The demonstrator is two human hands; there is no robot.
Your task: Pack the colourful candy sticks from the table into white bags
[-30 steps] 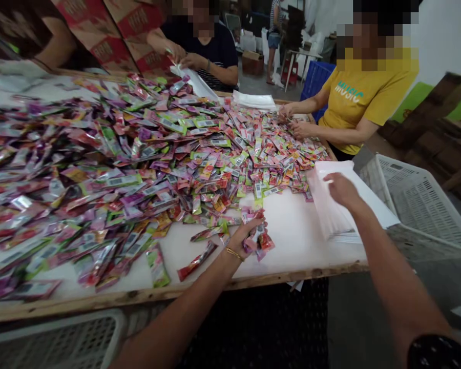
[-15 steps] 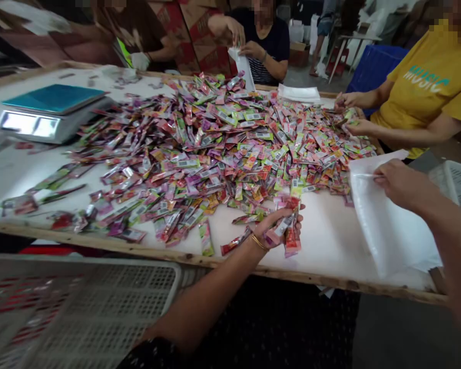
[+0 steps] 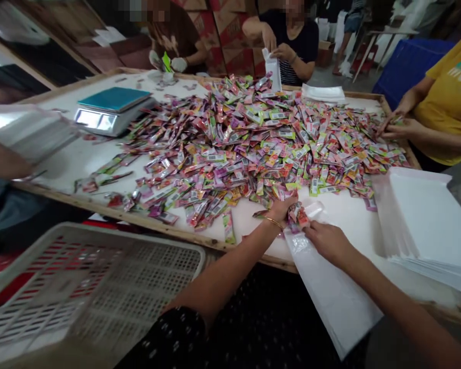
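My left hand [image 3: 282, 209], with a thin bracelet at its wrist, is closed around several small colourful sachets [image 3: 299, 217]. It holds them at the mouth of a white plastic bag [image 3: 332, 292]. The edge of that bag is pinched in my right hand [image 3: 326, 240], and the bag slants down over the table's front edge. How far the sachets are inside the mouth, I cannot tell. Just beyond my hands spreads a large heap of similar sachets [image 3: 230, 159]. To my right lies a stack of white bags [image 3: 430, 220].
A scale [image 3: 111, 105] with a blue-green top stands at the back left. Below the wooden table edge [image 3: 169, 230] is a plastic crate [image 3: 138, 277]. Co-workers handle things at the far and right sides. Another arm [image 3: 3, 159] enters from the left.
My right hand has brought a white bag from the stack at the right over to my left hand. The left hand still holds its sachets, now at the bag's mouth. The view has turned left.
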